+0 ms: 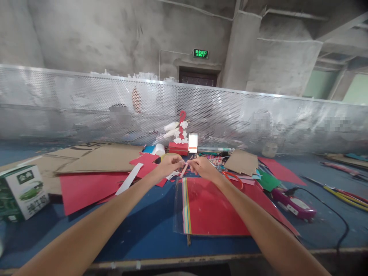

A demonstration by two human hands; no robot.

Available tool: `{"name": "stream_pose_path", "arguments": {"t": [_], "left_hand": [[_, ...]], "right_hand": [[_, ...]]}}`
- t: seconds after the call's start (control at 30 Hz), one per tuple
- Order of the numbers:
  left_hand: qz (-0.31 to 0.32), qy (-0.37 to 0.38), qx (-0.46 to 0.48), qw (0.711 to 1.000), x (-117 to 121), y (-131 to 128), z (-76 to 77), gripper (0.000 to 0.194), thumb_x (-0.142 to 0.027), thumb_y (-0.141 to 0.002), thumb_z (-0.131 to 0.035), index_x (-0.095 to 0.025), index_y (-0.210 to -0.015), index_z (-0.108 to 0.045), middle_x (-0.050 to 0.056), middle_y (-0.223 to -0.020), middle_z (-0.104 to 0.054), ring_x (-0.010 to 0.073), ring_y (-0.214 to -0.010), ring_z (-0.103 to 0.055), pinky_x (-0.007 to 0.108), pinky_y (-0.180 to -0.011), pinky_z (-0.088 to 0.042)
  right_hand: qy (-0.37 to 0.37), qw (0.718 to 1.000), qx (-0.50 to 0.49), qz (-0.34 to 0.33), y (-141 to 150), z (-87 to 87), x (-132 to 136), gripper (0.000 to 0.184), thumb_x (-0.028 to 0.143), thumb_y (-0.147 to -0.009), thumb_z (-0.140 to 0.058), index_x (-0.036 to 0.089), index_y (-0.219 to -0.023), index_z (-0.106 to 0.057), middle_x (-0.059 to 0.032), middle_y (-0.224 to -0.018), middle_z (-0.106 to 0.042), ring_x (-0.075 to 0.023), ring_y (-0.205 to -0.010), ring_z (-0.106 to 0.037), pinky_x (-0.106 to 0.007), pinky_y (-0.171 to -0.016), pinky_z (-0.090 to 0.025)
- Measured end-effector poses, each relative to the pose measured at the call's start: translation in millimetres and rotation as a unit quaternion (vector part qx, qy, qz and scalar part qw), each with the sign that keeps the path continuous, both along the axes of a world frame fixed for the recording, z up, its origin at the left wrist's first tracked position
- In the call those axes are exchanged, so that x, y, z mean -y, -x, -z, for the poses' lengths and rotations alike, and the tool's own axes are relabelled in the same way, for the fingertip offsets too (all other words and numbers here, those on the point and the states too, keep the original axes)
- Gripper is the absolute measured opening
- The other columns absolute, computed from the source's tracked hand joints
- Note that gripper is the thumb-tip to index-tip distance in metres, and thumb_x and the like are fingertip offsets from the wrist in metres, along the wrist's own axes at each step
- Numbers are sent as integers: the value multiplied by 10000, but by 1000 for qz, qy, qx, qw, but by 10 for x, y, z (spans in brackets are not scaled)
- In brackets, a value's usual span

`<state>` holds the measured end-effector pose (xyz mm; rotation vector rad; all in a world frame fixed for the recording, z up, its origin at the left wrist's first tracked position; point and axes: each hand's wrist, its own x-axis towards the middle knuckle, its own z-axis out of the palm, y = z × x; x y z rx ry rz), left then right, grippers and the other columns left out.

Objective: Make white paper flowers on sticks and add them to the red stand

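Both hands meet above the far edge of the pack of coloured paper, whose top sheet is red. Between the fingertips is a small, narrow pale pink strip, perhaps paper; its far end is hard to make out. My left hand pinches it from the left with fingers closed. From the right, my right hand is closed on it too, fingers bent. Just beyond the hands stand a red box with white flowers on a red curled stem, and a lit phone.
A milk carton stands at left, near cardboard sheets and red paper. At right lie a purple power strip with a black cord, yellow-handled pliers and a cardboard piece. A perforated metal screen borders the back.
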<state>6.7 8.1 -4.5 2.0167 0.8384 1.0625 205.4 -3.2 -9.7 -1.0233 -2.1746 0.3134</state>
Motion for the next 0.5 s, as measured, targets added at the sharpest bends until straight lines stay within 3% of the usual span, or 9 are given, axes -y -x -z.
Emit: {"name": "stream_pose_path", "arguments": {"t": [0.07, 0.17, 0.33, 0.5], "left_hand": [[5, -3, 0, 1000, -28, 12, 17, 306, -385, -786, -611, -176, -598, -488, -28, -560, -451, 84, -509, -369, 226, -495, -287], [0, -2, -6, 1000, -59, 30, 39, 311, -394, -802, -585, -180, -603, -477, -35, -547, -424, 83, -497, -351, 227, -492, -282], [-6, -2, -9, 1000, -88, 40, 67, 288, -391, -805, -578, -173, -634, -499, -39, -563, -423, 84, -506, -359, 221, -497, -284], [-12, -9, -11, 1000, -87, 37, 62, 271, -392, -805, -580, -169, -658, -538, -36, -571, -444, 88, -519, -384, 220, -515, -307]], "right_hand": [[5, 999, -29, -13, 3, 10, -2, 428, 464, -934, -474, 150, -740, -691, -15, -596, -646, -121, -518, -564, -223, -562, -396], [4, 996, -90, -20, 6, 36, -23, 279, 412, -868, -593, 164, -971, -668, -32, -777, -700, -143, -621, -621, -227, -586, -433], [-29, 996, -89, -3, -11, 45, -59, 188, 327, -892, -553, 173, -826, -639, -29, -740, -692, -146, -635, -615, -233, -598, -427], [-59, 998, -31, 8, -12, 24, -34, 370, 367, -957, -448, 173, -701, -631, -19, -635, -673, -128, -565, -576, -231, -601, -398]]}}
